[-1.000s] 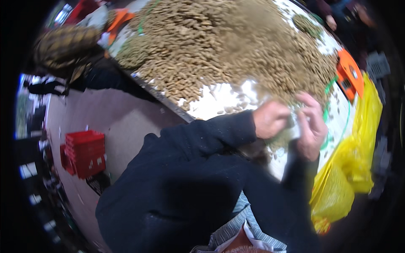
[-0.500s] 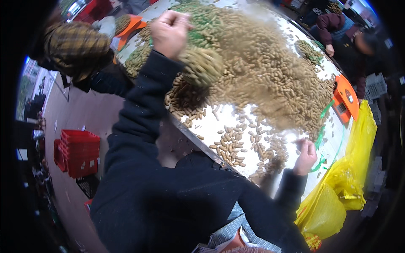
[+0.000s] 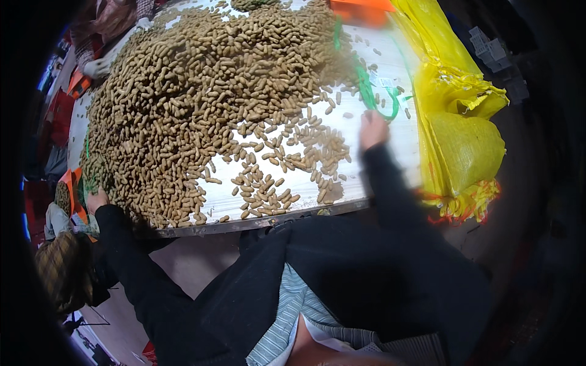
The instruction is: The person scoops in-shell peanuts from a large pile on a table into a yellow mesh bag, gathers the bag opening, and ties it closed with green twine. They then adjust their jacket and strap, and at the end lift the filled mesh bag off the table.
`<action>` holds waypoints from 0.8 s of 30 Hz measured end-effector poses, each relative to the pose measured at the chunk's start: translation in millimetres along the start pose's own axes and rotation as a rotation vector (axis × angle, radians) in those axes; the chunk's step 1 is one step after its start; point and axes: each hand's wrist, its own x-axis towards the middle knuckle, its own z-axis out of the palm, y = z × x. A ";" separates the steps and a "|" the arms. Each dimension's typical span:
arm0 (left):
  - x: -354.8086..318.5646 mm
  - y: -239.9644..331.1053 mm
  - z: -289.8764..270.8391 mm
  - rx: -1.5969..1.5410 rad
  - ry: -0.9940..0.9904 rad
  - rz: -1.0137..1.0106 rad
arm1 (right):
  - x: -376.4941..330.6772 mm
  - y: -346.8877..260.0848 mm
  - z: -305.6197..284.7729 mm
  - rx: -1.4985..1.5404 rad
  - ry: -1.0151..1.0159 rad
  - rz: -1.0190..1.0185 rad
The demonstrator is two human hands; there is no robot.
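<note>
A broad heap of unshelled peanuts [image 3: 201,91] covers much of the white tabletop [image 3: 397,146]. My left hand [image 3: 97,200] is at the heap's left edge, fingers curled beside some green netting [image 3: 89,182]; what they hold is hidden. Over on the right, my right hand [image 3: 373,130], blurred by motion, closes at the lower end of a limp green mesh bag [image 3: 365,91]. That bag has a small white label and lies on the table. Loose peanuts [image 3: 259,189] are scattered between my hands, near the front edge.
Yellow woven sacks [image 3: 458,128] drape along the table's right side. An orange object [image 3: 363,9] stands at the far edge, another orange piece [image 3: 72,189] at the left. Co-workers' gloved hands [image 3: 96,68] reach in at far left; a checked sleeve [image 3: 61,268] shows at lower left.
My view has turned rightward. My left hand, raised beside a blurred bunch of peanuts before, is now low at the heap's left edge. My right hand has moved to the green mesh bag.
</note>
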 end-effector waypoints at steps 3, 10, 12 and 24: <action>-55.8 7.4 -18.2 -0.072 0.095 0.076 | 19.8 21.5 -1.9 -0.289 0.114 -0.044; -181.0 45.9 -40.3 -0.832 -0.077 0.264 | 50.7 35.3 13.1 -0.494 -0.077 -0.103; -220.0 61.3 -48.6 -0.895 -0.149 0.274 | 43.9 20.5 14.1 -0.450 -0.022 -0.182; -473.9 194.7 -48.8 -1.361 -1.619 0.030 | -122.1 -145.1 8.2 0.445 -0.456 -1.062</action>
